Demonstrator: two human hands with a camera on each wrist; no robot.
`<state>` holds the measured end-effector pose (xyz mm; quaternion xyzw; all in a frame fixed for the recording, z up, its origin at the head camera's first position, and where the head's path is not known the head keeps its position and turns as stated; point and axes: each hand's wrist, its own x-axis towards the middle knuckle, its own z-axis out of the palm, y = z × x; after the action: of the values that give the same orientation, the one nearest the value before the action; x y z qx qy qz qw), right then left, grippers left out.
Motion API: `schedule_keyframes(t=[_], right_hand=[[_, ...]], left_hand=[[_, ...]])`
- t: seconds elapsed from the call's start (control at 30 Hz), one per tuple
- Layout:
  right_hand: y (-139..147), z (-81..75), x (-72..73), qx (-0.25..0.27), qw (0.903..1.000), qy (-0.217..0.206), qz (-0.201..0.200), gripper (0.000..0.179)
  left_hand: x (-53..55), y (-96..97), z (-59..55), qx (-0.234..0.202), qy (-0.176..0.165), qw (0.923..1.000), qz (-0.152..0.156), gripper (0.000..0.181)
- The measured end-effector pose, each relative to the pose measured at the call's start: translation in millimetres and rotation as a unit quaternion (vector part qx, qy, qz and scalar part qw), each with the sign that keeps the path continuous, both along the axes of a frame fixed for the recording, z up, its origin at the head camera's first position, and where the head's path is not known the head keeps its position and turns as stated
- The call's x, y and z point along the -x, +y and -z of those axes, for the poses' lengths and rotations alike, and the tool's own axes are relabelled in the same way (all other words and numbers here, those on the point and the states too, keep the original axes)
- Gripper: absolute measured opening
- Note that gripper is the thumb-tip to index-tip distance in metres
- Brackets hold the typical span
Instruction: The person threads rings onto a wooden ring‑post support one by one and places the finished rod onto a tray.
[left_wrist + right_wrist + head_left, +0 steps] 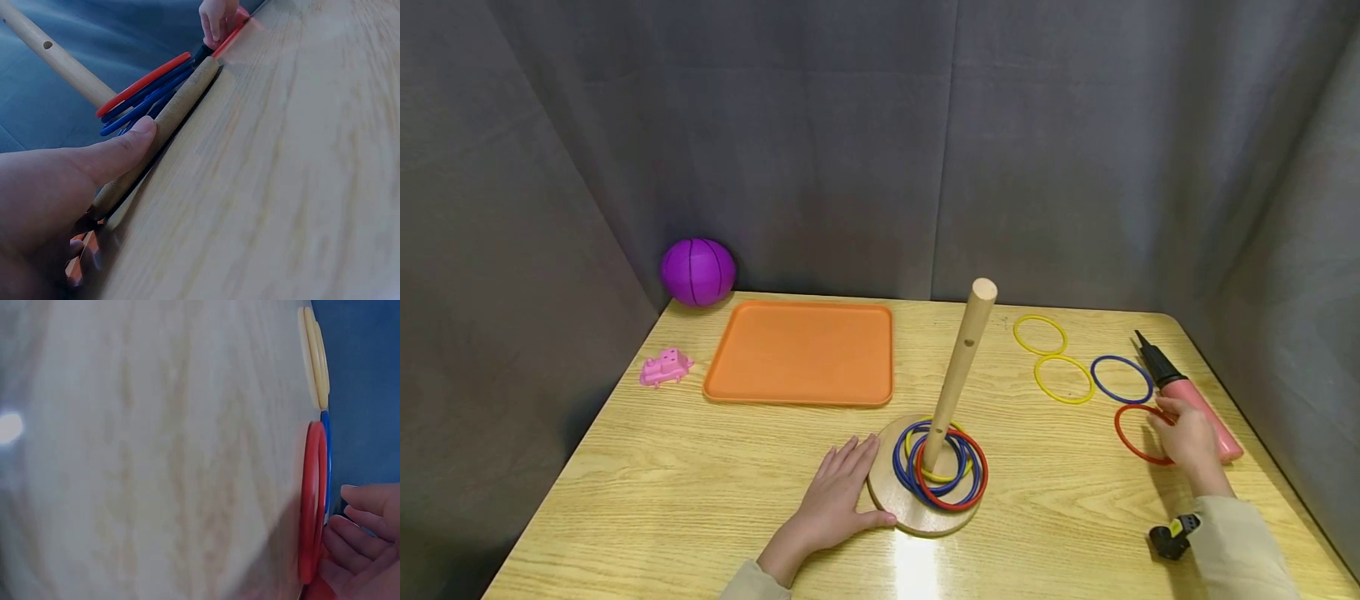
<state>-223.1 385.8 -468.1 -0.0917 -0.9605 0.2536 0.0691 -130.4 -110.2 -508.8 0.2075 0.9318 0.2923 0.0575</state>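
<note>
My left hand (838,500) lies with extended fingers against the left edge of a round wooden base (887,487); its thumb (128,147) presses at the rim. From this base rises a wooden peg (958,367), tilted in the head view. Blue, yellow and red rings (973,492) lie around the peg's foot. Over at the right, my right hand (1189,437) reaches down at the near right side of a loose red ring (1123,437). Its thumb stands apart from the fingers, and the fingertips are right by the ring (309,506).
Two yellow rings (1064,402) and a blue ring (1122,357) lie behind the red one. A pink and black hand pump (1206,408) is beside the right hand. Further left are an orange tray (805,354), a pink toy (666,367) and a purple ball (698,272).
</note>
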Motion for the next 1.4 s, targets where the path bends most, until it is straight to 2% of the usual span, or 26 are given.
schedule_keyframes(t=[0.27, 0.47, 0.6, 0.87, 1.03, 1.13, 1.4], right_hand=[[1.0, 1.4, -1.8, 0.012, 0.9998, -0.013, 0.007, 0.037], [1.3, 4.3, -3.9, 0.016, 0.9999, 0.0, 0.001, 0.027], [1.0, 4.6, -6.2, 0.012, 0.9998, -0.01, -0.009, 0.019], [1.1, 3.3, -8.0, -0.031, 0.9981, -0.028, -0.047, 0.012], [-1.5, 3.6, -9.7, -0.044, 0.9975, -0.028, -0.047, 0.014], [-5.2, 3.0, -11.5, -0.037, 0.9983, -0.017, -0.041, 0.015], [-18.1, -5.7, -14.8, 0.028, 0.9991, 0.018, -0.026, 0.019]], left_hand=[[0.0, 0.1, -0.2, 0.003, 0.004, 1.0, 0.0, 0.106], [-0.4, -0.2, -0.3, 0.001, 0.004, 1.0, 0.001, 0.106], [-0.3, -0.3, -0.1, -0.001, 0.002, 1.0, 0.001, 0.106], [0.3, -0.3, 0.5, 0.0, 0.004, 1.0, 0.0, 0.106], [0.0, -0.3, 1.5, 0.003, 0.005, 1.0, 0.0, 0.106], [-0.3, -0.1, 0.8, 0.003, 0.005, 1.0, 0.0, 0.106], [-0.8, -0.4, -1.4, -0.005, 0.014, 0.9999, 0.002, 0.105]])
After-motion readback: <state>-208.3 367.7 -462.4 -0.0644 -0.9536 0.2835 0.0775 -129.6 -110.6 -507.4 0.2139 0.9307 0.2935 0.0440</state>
